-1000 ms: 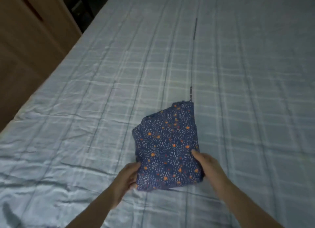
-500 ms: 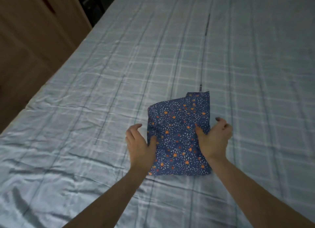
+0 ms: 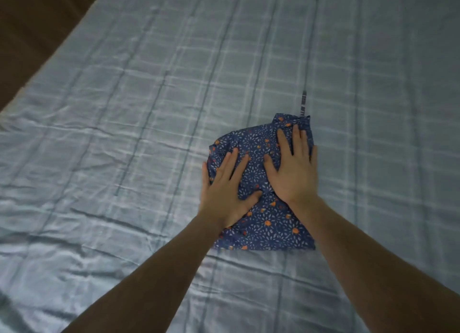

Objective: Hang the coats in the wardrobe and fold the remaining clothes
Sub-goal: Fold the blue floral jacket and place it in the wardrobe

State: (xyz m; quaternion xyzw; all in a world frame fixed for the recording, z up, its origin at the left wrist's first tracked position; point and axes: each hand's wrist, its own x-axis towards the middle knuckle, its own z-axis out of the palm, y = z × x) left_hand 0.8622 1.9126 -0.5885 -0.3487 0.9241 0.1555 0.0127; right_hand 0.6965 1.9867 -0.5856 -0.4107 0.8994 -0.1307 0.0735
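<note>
Folded dark-blue floral cotton garment (image 3: 266, 223) lies on pale blue checked bedsheet (image 3: 124, 133), about 5 o'clock of centre. Soft, light, limp; best taken at folded edges, judging by looks. Left hand (image 3: 224, 190) and right hand (image 3: 293, 171) press flat, fingers (image 3: 283, 141) spread wide.

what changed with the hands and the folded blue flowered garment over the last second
Both hands let go of the folded dark blue flowered garment. A second ago they held its near corners. Now the left hand and right hand lie flat on top, fingers straight, pressing it down. The garment stayed folded at about the same spot on the pale blue checked bedsheet.
</note>
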